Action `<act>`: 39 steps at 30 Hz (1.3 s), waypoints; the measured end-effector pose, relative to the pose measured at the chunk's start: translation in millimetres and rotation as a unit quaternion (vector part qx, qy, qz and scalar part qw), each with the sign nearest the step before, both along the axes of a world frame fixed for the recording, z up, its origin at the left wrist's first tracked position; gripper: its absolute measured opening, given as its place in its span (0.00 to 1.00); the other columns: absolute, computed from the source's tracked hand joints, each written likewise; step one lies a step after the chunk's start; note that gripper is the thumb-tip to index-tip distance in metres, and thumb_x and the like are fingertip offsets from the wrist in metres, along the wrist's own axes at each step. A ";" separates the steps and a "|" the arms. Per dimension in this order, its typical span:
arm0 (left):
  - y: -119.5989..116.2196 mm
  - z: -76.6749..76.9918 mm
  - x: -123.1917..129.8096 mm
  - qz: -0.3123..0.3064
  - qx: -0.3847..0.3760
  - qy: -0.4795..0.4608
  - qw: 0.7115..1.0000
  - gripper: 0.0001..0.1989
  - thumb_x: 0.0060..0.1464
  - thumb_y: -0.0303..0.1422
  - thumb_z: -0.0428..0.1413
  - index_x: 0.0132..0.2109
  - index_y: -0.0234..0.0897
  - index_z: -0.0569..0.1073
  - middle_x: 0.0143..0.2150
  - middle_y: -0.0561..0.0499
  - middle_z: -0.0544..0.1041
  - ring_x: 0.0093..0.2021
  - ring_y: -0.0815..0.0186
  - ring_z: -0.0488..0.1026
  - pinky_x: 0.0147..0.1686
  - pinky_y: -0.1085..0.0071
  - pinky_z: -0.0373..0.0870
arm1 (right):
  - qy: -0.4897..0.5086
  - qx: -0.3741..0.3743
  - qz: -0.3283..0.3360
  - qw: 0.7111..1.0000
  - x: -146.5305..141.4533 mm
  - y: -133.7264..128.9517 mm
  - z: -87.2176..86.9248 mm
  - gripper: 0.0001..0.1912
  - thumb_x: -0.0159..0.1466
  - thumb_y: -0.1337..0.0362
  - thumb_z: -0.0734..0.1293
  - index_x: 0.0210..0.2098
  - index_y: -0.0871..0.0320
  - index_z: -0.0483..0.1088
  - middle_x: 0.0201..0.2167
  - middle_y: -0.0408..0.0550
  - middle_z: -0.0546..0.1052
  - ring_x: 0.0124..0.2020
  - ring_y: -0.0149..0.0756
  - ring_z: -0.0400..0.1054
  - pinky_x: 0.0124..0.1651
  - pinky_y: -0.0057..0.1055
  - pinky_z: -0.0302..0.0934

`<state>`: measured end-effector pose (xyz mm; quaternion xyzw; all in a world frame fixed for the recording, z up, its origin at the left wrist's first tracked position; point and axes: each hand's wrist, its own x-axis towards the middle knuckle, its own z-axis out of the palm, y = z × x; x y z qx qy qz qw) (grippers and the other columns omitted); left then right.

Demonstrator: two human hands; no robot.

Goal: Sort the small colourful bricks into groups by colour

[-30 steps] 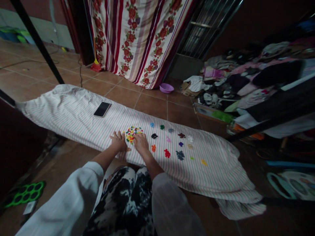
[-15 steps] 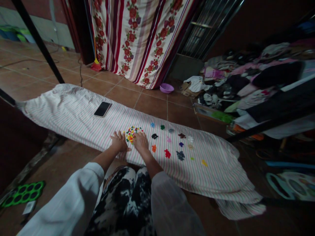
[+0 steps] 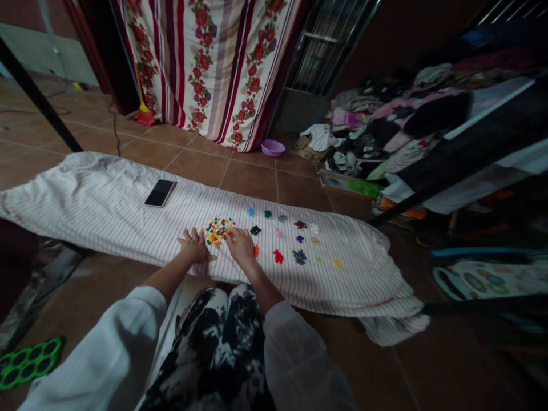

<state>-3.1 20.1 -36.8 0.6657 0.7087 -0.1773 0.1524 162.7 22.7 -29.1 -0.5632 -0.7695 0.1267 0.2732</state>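
Observation:
A mixed pile of small coloured pieces (image 3: 218, 230) lies on the striped cloth (image 3: 120, 211). Beside its left edge my left hand (image 3: 192, 248) rests on the cloth with its fingers spread. My right hand (image 3: 240, 246) is at the pile's right edge, fingers bent together; whatever is between the fingertips is too small to make out. To the right are small single-colour heaps, among them black (image 3: 256, 230), red (image 3: 278, 256), dark grey (image 3: 299, 257), brown (image 3: 300, 224) and yellow (image 3: 338, 263). An orange heap (image 3: 256, 250) is partly behind my right hand.
A phone (image 3: 160, 193) lies on the cloth's left part. Beyond the cloth are a purple basin (image 3: 273, 148), a floral curtain (image 3: 214, 68) and piled clothes (image 3: 385, 114). Dark bars stand at both sides. A green rack (image 3: 32, 362) lies at lower left.
The camera view has shifted, so the scene sits further left. My right hand has drawn from over the pile to its right edge, uncovering more pieces. My left hand stays spread beside it.

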 end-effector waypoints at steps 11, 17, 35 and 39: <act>2.2 -7.7 -3.8 -0.006 0.000 -0.003 1.000 0.60 0.42 0.66 0.44 0.69 0.25 0.38 0.70 0.28 0.34 0.67 0.30 0.34 0.58 0.37 0.45 | 0.084 0.055 -0.135 0.986 110.7 -5.5 -19.3 0.15 0.62 0.67 0.57 0.40 0.54 0.75 0.39 0.48 0.77 0.41 0.36 0.69 0.49 0.33 0.62; 4.0 -10.7 -5.3 -0.010 -0.005 -0.003 1.000 0.61 0.42 0.67 0.43 0.69 0.25 0.37 0.70 0.28 0.34 0.67 0.30 0.33 0.57 0.37 0.47 | 0.067 0.024 -0.211 0.975 156.7 -10.0 -33.8 0.16 0.60 0.68 0.57 0.39 0.57 0.75 0.39 0.49 0.77 0.41 0.36 0.71 0.49 0.32 0.62; 3.6 -12.5 -4.4 -0.002 0.004 0.006 1.000 0.59 0.43 0.65 0.44 0.69 0.26 0.38 0.70 0.29 0.34 0.68 0.32 0.33 0.57 0.37 0.48 | 0.026 -0.010 -0.189 0.981 166.8 -15.0 -61.1 0.16 0.61 0.67 0.54 0.33 0.60 0.74 0.34 0.51 0.78 0.39 0.36 0.70 0.46 0.32 0.62; 3.5 -12.6 -4.3 -0.004 0.006 0.009 1.000 0.57 0.45 0.63 0.44 0.69 0.26 0.38 0.71 0.30 0.35 0.68 0.32 0.34 0.58 0.37 0.47 | 0.038 0.004 -0.188 0.981 165.8 -17.9 -61.4 0.18 0.61 0.69 0.52 0.37 0.61 0.74 0.36 0.53 0.77 0.42 0.36 0.70 0.49 0.33 0.61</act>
